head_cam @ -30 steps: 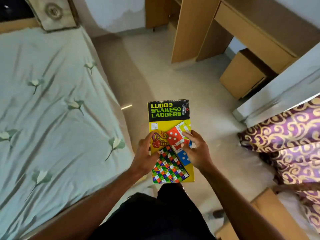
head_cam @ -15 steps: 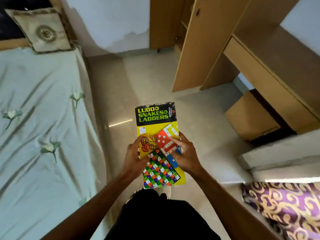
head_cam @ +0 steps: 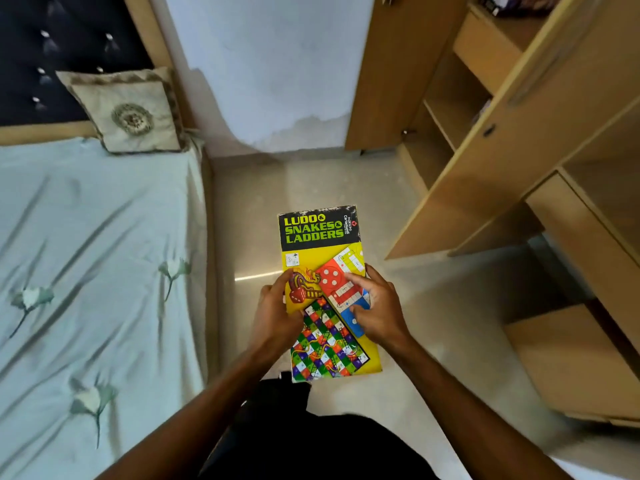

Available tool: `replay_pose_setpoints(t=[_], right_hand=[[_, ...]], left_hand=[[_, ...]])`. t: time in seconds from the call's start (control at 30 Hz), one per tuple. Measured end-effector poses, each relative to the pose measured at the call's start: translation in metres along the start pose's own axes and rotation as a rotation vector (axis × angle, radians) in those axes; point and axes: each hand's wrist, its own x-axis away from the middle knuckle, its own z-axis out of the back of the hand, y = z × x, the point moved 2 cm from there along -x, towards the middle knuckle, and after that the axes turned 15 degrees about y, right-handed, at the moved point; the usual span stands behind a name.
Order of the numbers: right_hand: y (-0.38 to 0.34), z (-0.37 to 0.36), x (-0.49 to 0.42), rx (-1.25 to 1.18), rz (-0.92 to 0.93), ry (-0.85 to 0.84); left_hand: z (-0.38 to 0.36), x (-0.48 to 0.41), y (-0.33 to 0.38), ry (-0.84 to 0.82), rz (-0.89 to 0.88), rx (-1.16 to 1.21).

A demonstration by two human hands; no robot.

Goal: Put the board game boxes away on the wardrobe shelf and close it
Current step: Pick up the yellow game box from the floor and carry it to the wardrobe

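Turning: view has swung from bed (head_cam: 86, 254) toward open wardrobe (head_cam: 485, 126)
Hands: left hand (head_cam: 277, 313), right hand (head_cam: 379, 313) grip box (head_cam: 320, 237)
Meaning: shelf now near

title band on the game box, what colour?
Black band with lime-green lettering, across the top of the yellow game box. Head view, the only one.

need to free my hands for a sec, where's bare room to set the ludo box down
Widest bare patch: the green bedsheet left of the Ludo box, below the cushion. The floor between bed and open wardrobe is also bare. The wardrobe's top shelf looks occupied.
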Motion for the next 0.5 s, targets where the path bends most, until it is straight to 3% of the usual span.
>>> replay_pose_setpoints(t=[0.27,0.5], right_hand=[[-0.05,-0.033,-0.199,-0.037,-0.015,0.077],[-0.06,-0.062,-0.397,0.029,0.001,0.136]], left_hand=[[-0.017,-0.211,0.063,0.021,-0.037,-0.023],[-0.075,-0.402,0.117,0.009,-0.042,-0.062]])
